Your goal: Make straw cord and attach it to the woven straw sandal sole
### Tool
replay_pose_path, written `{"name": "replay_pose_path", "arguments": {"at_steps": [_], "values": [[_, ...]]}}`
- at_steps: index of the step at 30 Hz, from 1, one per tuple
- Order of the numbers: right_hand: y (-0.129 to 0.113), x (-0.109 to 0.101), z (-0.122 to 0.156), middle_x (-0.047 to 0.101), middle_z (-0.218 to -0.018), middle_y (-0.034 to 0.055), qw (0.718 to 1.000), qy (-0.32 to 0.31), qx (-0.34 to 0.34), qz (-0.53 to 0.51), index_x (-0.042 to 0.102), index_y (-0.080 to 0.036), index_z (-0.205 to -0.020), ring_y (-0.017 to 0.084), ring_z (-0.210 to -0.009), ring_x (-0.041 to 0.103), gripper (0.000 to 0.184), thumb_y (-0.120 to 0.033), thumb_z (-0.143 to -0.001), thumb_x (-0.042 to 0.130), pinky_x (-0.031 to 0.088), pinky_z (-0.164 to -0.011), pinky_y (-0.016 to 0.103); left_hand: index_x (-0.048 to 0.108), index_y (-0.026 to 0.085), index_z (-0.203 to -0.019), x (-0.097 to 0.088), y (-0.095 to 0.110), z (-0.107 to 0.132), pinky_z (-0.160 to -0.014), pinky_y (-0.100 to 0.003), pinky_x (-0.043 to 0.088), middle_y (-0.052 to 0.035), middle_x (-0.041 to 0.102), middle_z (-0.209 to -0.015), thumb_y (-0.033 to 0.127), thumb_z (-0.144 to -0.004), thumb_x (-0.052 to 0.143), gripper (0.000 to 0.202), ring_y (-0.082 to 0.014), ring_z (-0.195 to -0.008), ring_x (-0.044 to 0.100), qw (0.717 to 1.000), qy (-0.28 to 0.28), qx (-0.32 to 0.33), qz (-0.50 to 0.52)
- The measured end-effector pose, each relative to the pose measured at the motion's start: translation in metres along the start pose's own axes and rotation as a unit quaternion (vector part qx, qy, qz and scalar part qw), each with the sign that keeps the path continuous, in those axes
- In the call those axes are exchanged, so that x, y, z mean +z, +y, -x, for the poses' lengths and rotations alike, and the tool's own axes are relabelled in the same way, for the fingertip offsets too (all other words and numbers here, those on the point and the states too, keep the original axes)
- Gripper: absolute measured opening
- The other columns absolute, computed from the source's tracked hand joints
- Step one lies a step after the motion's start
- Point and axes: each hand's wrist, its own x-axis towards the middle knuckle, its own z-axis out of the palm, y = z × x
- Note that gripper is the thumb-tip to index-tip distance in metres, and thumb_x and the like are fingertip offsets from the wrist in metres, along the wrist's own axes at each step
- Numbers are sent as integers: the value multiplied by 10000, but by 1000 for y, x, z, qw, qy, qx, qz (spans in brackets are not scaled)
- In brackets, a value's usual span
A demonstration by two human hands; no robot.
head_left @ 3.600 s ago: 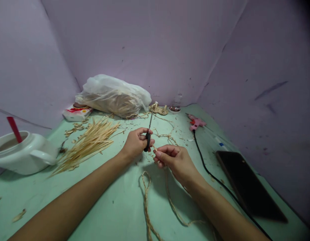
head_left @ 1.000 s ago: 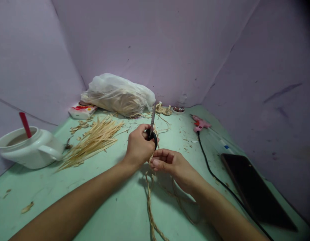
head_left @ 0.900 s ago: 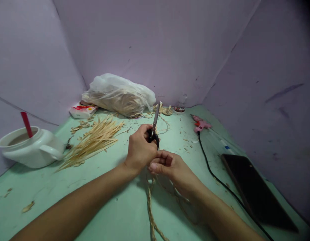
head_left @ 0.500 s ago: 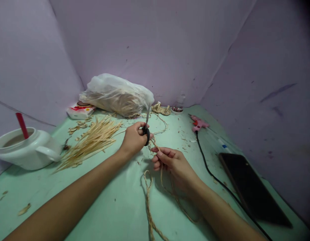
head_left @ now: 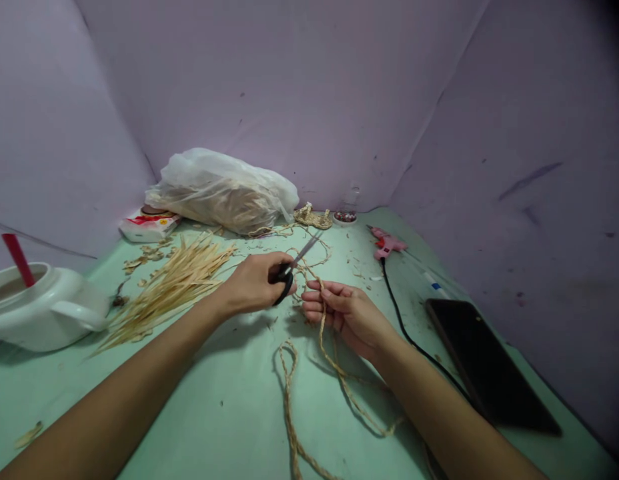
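Note:
In the head view, my left hand [head_left: 259,281] is closed around the black handles of a pair of scissors [head_left: 305,250], whose blades point away and to the right. Just right of it, my right hand [head_left: 342,310] pinches a braided straw cord [head_left: 323,333] between thumb and fingers. Part of this cord runs down toward my right forearm, and another part curls on the table beyond my hands. A doubled length of the cord forms a loop [head_left: 288,353] on the table in front of me. The scissor blades pass close to the cord; I cannot tell whether they touch it.
A white teapot [head_left: 64,303] and a bundle of dry straw strips [head_left: 174,280] are at left. A plastic bag [head_left: 224,190], woven straw piece [head_left: 313,217] and dish of beads [head_left: 345,217] stand along the back. A pink glue gun [head_left: 388,242] and a phone [head_left: 489,363] lie at right.
My left hand has drawn slightly left and lower, and the scissors have tipped from upright to slanting right. My right hand keeps its hold on the cord. The whole view has shifted slightly.

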Motion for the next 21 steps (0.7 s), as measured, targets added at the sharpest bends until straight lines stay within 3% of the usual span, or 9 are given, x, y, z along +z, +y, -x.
{"name": "replay_pose_path", "arguments": {"at_steps": [4,9,16,21], "values": [[-2,-2,-1,678,-769,79,1000,5,-8,-1,627,-102,-849,132,-636,661,97,-68,-784,564,550,-678,269,614,202,-997,-2,3,6,-609,-223,390,3,626,-743,169,-659,503,357,-136,-656,551,981,-67,79,-164],[-1,-4,-3,694,-799,93,999,17,-34,32,648,-106,-748,117,-611,653,80,-78,-779,580,542,-659,257,561,222,-1102,4,0,9,-655,-297,415,-57,664,-872,224,-678,497,429,-236,-787,610,944,-93,80,-308],[2,-2,-4,696,-723,71,995,27,-76,63,684,-112,-704,111,-590,637,24,-113,-708,661,528,-601,230,559,213,-1094,9,4,10,-631,-289,411,-57,670,-836,194,-675,489,425,-232,-757,614,947,-113,83,-289],[3,-2,-4,692,-729,63,992,30,-92,82,692,-119,-691,110,-588,627,42,-156,-671,698,529,-611,247,609,217,-928,8,4,10,-569,-245,369,-15,628,-659,135,-655,472,316,-173,-608,567,963,-119,72,-230]]}}
